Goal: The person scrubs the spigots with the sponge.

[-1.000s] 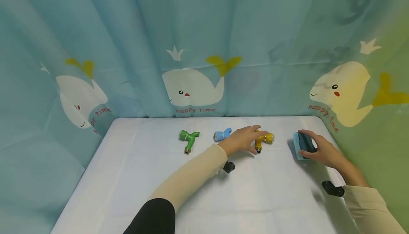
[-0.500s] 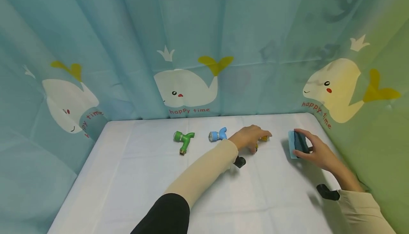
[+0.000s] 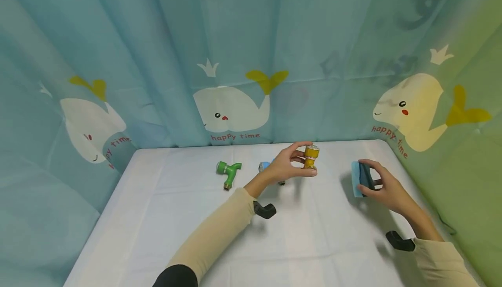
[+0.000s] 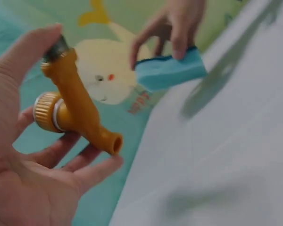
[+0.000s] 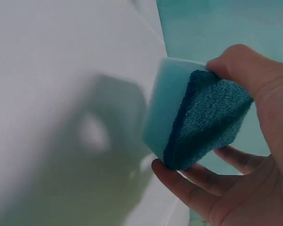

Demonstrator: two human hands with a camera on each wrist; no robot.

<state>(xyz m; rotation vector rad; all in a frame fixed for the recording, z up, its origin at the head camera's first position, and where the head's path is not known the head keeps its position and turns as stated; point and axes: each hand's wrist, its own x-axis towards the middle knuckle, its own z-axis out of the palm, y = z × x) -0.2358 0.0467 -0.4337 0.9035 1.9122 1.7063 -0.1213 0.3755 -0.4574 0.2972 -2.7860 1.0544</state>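
My left hand [image 3: 288, 163] holds a yellow faucet [image 3: 311, 156] above the table. In the left wrist view the faucet [image 4: 80, 99] is pinched between the thumb at its dark threaded end and the fingertips by its spout. On the right, my right hand [image 3: 388, 189] grips a sponge [image 3: 361, 179] by its edges, raised off the cloth. The right wrist view shows the sponge's [image 5: 210, 117] dark blue scrubbing side and light blue foam. A blue faucet [image 3: 263, 166] lies mostly hidden behind my left hand. Left of it lies a green faucet [image 3: 228, 173].
A white cloth covers the table [image 3: 164, 217]. Behind it hangs a blue-green curtain [image 3: 164, 60] with printed whales, which also closes in both sides. Shadows of both hands fall on the cloth.
My left hand has taken hold of the yellow faucet and lifted it off the table, drawing slightly left. The right hand keeps the sponge raised, almost unmoved.
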